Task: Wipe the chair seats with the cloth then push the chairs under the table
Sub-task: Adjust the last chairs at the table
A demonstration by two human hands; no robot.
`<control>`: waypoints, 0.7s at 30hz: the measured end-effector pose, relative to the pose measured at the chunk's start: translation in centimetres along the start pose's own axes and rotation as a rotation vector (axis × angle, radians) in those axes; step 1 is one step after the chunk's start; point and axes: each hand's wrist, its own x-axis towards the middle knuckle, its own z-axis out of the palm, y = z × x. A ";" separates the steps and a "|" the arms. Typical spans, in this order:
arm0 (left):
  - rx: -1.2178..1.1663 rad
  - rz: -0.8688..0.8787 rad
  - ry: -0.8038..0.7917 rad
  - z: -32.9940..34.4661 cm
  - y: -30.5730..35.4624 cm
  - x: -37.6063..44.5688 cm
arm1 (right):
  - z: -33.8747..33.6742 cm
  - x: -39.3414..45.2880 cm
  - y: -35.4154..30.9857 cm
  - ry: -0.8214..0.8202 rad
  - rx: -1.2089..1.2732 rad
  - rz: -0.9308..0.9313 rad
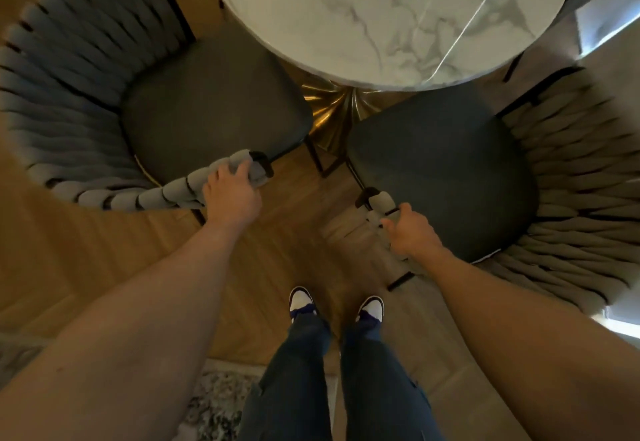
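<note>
While both arms reached down and out, the left hand (232, 191) curled over the woven arm end of the left chair (79, 94), fingers wrapped round the padded straps right at its front tip. The right hand (410, 229) did the same on the right chair (571, 170), thumb on top and fingers tucked under the near arm end. Both grips sat at the ends closest to the person, which looked like the handiest place to steer each chair from a spot between them.

And the cloth? It was nowhere to be seen; neither hand carried it, so by my reading the wiping was over or set aside and this was the pushing stage.

Outward from the hands, the left seat (207, 108) and the right seat (440, 170) were dark, bare cushions, both angled toward the round marble bench (398, 25). The far edge of each seat reached about to the rim, with most of each seat out in the open. Between them showed the bench's gold base (332, 111). The person's shoes (301, 302) stood on the wood floor (277, 233), squarely in the gap, and a patterned rug (214, 402) lay at the lower edge.
</note>
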 end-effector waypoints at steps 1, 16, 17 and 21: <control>0.007 -0.002 0.006 0.1 0.0 0.6 | 0.3 0.1 -0.1 0.017 -0.034 -0.016; -0.007 -0.051 -0.037 -0.6 0.9 3.1 | 0.6 0.2 -1.0 0.102 -0.141 -0.061; -0.002 -0.047 -0.036 -0.7 0.9 3.1 | 0.6 0.1 -1.1 0.103 -0.143 -0.060; -0.007 -0.063 -0.049 -0.8 0.8 3.1 | 0.7 0.1 -1.1 0.120 -0.151 -0.060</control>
